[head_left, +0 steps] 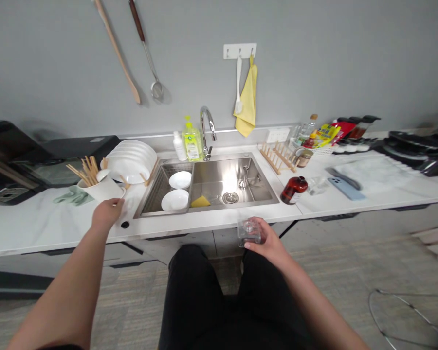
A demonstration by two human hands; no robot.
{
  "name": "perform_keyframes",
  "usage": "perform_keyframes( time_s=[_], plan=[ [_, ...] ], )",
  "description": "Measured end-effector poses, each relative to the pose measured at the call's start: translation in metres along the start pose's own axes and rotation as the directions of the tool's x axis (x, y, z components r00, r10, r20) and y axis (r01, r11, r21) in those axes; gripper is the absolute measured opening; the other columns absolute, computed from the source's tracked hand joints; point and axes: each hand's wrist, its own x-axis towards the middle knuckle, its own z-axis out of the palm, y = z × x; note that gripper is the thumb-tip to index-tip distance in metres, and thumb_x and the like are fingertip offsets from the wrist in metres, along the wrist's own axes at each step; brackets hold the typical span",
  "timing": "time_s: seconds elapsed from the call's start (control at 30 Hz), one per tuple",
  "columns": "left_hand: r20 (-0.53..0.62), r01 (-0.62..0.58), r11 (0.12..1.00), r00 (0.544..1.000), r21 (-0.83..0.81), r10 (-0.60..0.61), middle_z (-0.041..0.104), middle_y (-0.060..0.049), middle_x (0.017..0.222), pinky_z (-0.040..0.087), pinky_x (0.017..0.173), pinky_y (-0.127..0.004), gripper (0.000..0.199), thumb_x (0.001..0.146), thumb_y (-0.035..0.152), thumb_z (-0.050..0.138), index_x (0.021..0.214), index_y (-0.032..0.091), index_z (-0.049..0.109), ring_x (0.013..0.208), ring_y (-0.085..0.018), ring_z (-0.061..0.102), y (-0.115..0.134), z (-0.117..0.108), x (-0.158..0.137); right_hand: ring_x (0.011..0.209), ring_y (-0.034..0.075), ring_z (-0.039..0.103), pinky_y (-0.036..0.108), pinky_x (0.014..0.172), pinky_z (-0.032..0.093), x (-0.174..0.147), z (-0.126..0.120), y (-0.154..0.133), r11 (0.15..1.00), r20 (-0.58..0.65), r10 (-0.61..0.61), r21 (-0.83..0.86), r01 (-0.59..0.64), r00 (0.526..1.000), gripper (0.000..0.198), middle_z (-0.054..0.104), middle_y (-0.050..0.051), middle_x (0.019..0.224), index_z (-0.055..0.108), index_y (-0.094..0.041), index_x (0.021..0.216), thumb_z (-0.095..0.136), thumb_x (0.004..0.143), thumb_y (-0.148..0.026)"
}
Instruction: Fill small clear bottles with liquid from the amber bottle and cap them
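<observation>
My right hand (264, 238) is wrapped round a small clear square container (248, 232), held in front of the counter's edge above my legs. My left hand (108, 212) is at the left of the counter, its fingers pinched together beside a white handled pot (105, 188) of wooden chopsticks (89, 170). Whether the fingers grip the handle or some small thing cannot be made out. A small black round piece (124, 224) lies right of that hand. An amber bottle (294, 189) with a white label stands right of the sink.
The steel sink (272, 192) has a rack (160, 177) with two white bowls (175, 200) and a yellow cloth (200, 201). White plates (131, 153), a green soap bottle (192, 143), a faucet (206, 129), a wooden rack (277, 156) and a phone (345, 188) surround it.
</observation>
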Motion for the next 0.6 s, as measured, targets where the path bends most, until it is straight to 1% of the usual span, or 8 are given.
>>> perform_keyframes(
  time_s=[0.07, 0.17, 0.27, 0.37, 0.43, 0.5, 0.57, 0.6],
  plan=[
    [-0.109, -0.072, 0.996, 0.992, -0.056, 0.065, 0.081, -0.001, 0.115, 0.056, 0.097, -0.033, 0.034, 0.11, 0.048, 0.057, 0.124, 0.025, 0.078, 0.11, -0.025, 0.073, 0.019, -0.002, -0.019, 0.137, 0.037, 0.076, 0.056, 0.116, 0.063, -0.001, -0.009, -0.004, 1.0, -0.024, -0.02, -0.003, 0.02, 1.0, 0.085, 0.077, 0.012, 0.145, 0.063, -0.034, 0.141, 0.109, 0.072, -0.052],
    [-0.253, -0.34, 0.908, 0.926, -0.244, 0.279, 0.08, -0.003, 0.129, 0.058, 0.103, -0.036, 0.043, 0.112, 0.054, 0.053, 0.131, 0.025, 0.078, 0.11, -0.025, 0.074, 0.077, 0.002, -0.065, 0.136, 0.038, 0.077, 0.058, 0.118, 0.063, -0.004, -0.036, -0.015, 0.998, -0.07, -0.063, -0.018, 0.062, 0.996, 0.085, 0.076, 0.013, 0.146, 0.062, -0.034, 0.144, 0.107, 0.075, -0.053],
    [-0.205, -0.552, 0.707, 0.829, -0.442, 0.52, 0.081, -0.008, 0.125, 0.061, 0.1, -0.04, 0.046, 0.108, 0.056, 0.059, 0.129, 0.022, 0.08, 0.106, -0.028, 0.074, 0.169, 0.014, -0.128, 0.132, 0.038, 0.078, 0.057, 0.117, 0.064, -0.013, -0.08, -0.027, 0.994, -0.15, -0.101, -0.066, 0.092, 0.984, 0.082, 0.077, 0.013, 0.145, 0.062, -0.034, 0.144, 0.105, 0.078, -0.057],
    [-0.143, -0.648, 0.464, 0.661, -0.603, 0.737, 0.081, -0.011, 0.123, 0.062, 0.103, -0.042, 0.041, 0.1, 0.05, 0.074, 0.129, 0.023, 0.081, 0.11, -0.03, 0.075, 0.273, 0.037, -0.193, 0.129, 0.037, 0.077, 0.057, 0.116, 0.064, -0.025, -0.134, -0.033, 0.988, -0.244, -0.122, -0.127, 0.093, 0.962, 0.078, 0.079, 0.012, 0.14, 0.065, -0.033, 0.136, 0.107, 0.076, -0.057],
    [-0.126, -0.629, 0.298, 0.539, -0.718, 0.833, 0.08, -0.012, 0.133, 0.062, 0.106, -0.044, 0.048, 0.095, 0.05, 0.084, 0.136, 0.025, 0.08, 0.118, -0.031, 0.076, 0.341, 0.06, -0.231, 0.124, 0.036, 0.078, 0.058, 0.116, 0.064, -0.033, -0.169, -0.032, 0.987, -0.322, -0.118, -0.146, 0.074, 0.939, 0.077, 0.08, 0.011, 0.135, 0.066, -0.032, 0.131, 0.109, 0.072, -0.056],
    [-0.087, -0.516, 0.189, 0.463, -0.835, 0.882, 0.075, -0.015, 0.15, 0.059, 0.115, -0.048, 0.071, 0.087, 0.047, 0.096, 0.151, 0.026, 0.073, 0.131, -0.034, 0.075, 0.404, 0.088, -0.264, 0.119, 0.036, 0.078, 0.06, 0.115, 0.065, -0.041, -0.199, -0.027, 0.987, -0.41, -0.107, -0.15, 0.049, 0.906, 0.08, 0.081, 0.011, 0.129, 0.066, -0.031, 0.129, 0.111, 0.068, -0.056],
    [0.002, -0.353, 0.175, 0.441, -0.919, 0.898, 0.066, -0.023, 0.163, 0.052, 0.127, -0.055, 0.108, 0.075, 0.045, 0.107, 0.168, 0.024, 0.058, 0.148, -0.04, 0.068, 0.459, 0.117, -0.291, 0.116, 0.036, 0.079, 0.062, 0.113, 0.065, -0.049, -0.222, -0.021, 0.988, -0.472, -0.097, -0.153, 0.027, 0.876, 0.083, 0.081, 0.011, 0.127, 0.067, -0.03, 0.129, 0.112, 0.065, -0.058],
    [0.055, -0.273, 0.197, 0.451, -0.942, 0.891, 0.06, -0.027, 0.169, 0.047, 0.131, -0.058, 0.126, 0.067, 0.045, 0.112, 0.174, 0.021, 0.05, 0.155, -0.043, 0.062, 0.483, 0.13, -0.302, 0.116, 0.036, 0.079, 0.062, 0.113, 0.065, -0.052, -0.231, -0.018, 0.988, -0.493, -0.095, -0.154, 0.021, 0.865, 0.084, 0.082, 0.011, 0.126, 0.067, -0.03, 0.129, 0.112, 0.064, -0.058]
  ],
)
